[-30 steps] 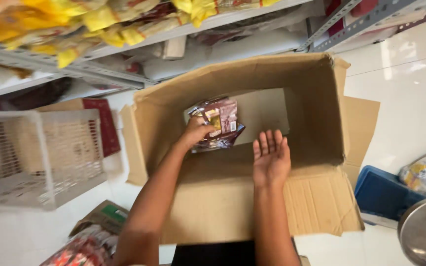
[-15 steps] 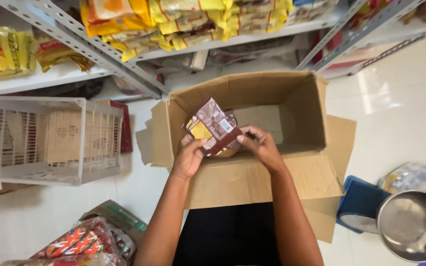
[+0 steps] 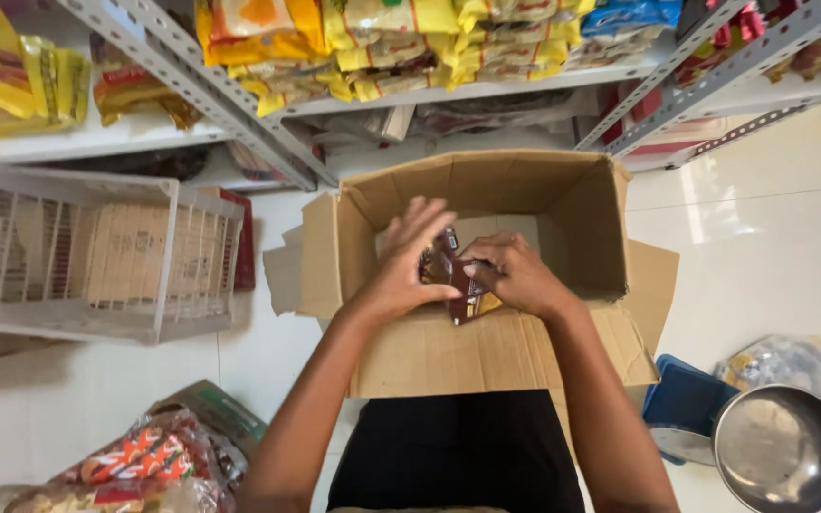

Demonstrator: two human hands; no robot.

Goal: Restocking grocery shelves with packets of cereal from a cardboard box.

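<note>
Over the open cardboard box [image 3: 486, 204], two bare hands grasp a small bundle of dark brown snack packets [image 3: 456, 277] between them: the left hand [image 3: 401, 271] presses one side with fingers fanned, the right hand [image 3: 515, 275] clasps the other. Behind the box, metal shelves [image 3: 448, 95] carry rows of yellow packets [image 3: 382, 43]. Left of the box stands a white wire basket [image 3: 78, 252]; nearer the camera on that side lie clear bags of red-and-orange packets [image 3: 135, 461]. Right of the box sit a blue tub [image 3: 681, 404] and a steel bowl [image 3: 781, 451].
</note>
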